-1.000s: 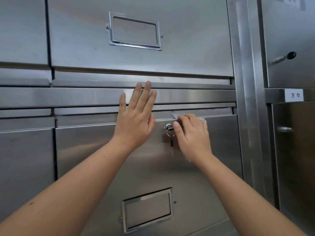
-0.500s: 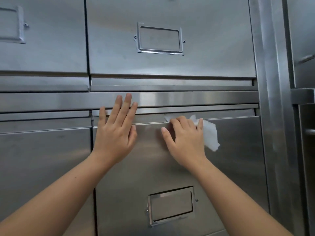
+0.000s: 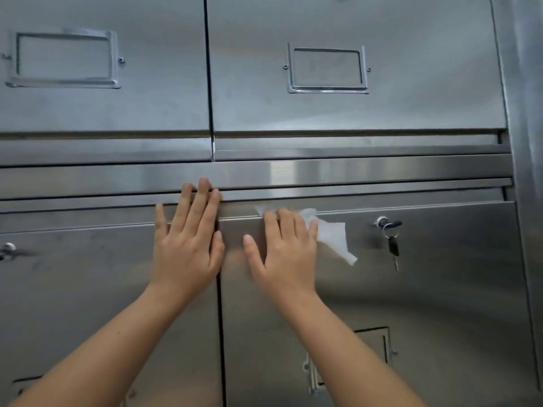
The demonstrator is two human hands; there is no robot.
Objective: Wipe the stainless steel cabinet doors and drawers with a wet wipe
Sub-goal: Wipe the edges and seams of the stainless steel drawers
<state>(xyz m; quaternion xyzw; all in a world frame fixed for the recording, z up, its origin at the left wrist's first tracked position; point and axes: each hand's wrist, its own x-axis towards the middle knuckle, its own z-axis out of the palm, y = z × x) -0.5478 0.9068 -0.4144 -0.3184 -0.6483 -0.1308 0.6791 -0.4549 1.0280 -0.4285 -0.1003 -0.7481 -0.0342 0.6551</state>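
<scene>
My right hand (image 3: 283, 254) lies flat with straight fingers on a white wet wipe (image 3: 333, 237), pressing it against the top edge of the lower right stainless steel drawer (image 3: 426, 289). The wipe sticks out to the right from under the fingers. My left hand (image 3: 188, 245) rests flat and open on the steel, across the gap between the lower left drawer (image 3: 73, 289) and the lower right one, fingertips reaching the horizontal rail (image 3: 352, 171).
A lock with a key and hanging key ring (image 3: 389, 230) sits to the right of the wipe. Another lock (image 3: 7, 249) is at the left edge. Label holders (image 3: 327, 70) (image 3: 63, 58) are on the upper drawers. A vertical steel post (image 3: 523, 113) bounds the right side.
My right hand has slid the wipe leftward along the drawer's top edge, past the lock, which now shows to its right. My left hand has shifted left too.
</scene>
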